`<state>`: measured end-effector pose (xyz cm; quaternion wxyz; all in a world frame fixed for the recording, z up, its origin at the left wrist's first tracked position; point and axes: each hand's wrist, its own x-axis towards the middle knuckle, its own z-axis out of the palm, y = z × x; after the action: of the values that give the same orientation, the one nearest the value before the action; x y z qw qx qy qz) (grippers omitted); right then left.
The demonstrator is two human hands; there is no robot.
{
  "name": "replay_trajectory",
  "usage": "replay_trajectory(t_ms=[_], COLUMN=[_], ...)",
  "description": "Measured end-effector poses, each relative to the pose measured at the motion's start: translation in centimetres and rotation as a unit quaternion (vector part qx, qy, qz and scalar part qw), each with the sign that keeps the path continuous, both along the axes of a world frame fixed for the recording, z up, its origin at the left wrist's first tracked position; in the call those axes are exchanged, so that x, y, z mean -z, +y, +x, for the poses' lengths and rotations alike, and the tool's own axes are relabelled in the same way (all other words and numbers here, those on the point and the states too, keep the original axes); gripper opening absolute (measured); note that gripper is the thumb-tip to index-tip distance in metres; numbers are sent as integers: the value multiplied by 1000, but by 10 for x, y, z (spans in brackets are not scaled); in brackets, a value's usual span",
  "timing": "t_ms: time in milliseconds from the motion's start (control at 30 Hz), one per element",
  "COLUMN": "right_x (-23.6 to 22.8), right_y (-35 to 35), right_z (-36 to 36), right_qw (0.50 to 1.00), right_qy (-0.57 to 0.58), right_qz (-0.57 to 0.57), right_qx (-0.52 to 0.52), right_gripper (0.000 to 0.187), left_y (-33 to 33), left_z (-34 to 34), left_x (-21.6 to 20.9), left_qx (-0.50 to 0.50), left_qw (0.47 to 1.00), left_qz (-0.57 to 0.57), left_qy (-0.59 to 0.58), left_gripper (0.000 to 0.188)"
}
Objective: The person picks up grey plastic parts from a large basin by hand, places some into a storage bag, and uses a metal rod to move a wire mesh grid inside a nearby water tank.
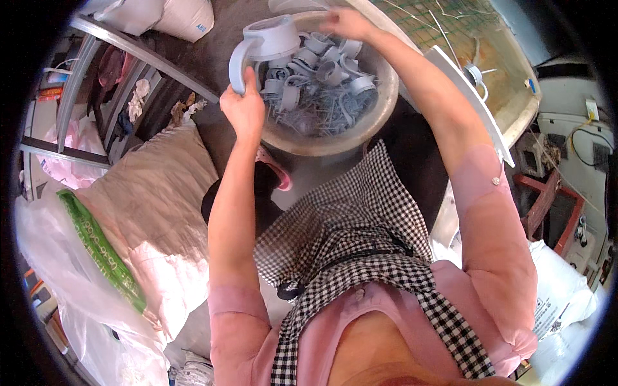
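My left hand (pixel 244 110) is closed round the curved handle of a pale grey plastic ring-shaped piece (pixel 273 45), lifted over the left far side of a big round basin (pixel 322 147). Inside the basin lie several similar grey handled pieces (pixel 331 73), heaped on thin plastic scraps (pixel 315 116). Above the basin's far right side is my right hand (pixel 348 24). Motion blurs its fingers, so I cannot make out whether they hold anything.
A large pale tub (pixel 515 112) with green netting stands at the far right, with a white board (pixel 473 96) against its near edge. One more grey ring piece (pixel 474 74) sits there. On the left are a metal rack (pixel 132 45) and a big fabric sack (pixel 151 193).
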<state>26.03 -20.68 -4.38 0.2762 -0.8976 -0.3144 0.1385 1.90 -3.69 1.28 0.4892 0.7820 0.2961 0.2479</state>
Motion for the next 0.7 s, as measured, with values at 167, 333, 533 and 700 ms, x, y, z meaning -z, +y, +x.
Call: replay_trajectory(t_ms=[167,333,533,700], right_x=[162,242,194,99], right_y=[-43,-59,-50,-22], right_z=[-14,-75,-66,-53], right_qw=[893,899,863,864], right_qy=[107,-53,-48,-60], right_qz=[-418,-432,-485,-452], right_qx=[-129,-53,-135,-213], right_gripper=[45,29,28,49], left_y=[4,18,21,22], left_z=[-12,-19,-10,-13], left_x=[-4,-15,-6,3], left_qx=[-37,-68,-45,-52], left_qw=[986,933,933,948], left_qz=[-162,-348,-350,-309], left_qy=[17,59,70,48], left_gripper=[34,43,44,39])
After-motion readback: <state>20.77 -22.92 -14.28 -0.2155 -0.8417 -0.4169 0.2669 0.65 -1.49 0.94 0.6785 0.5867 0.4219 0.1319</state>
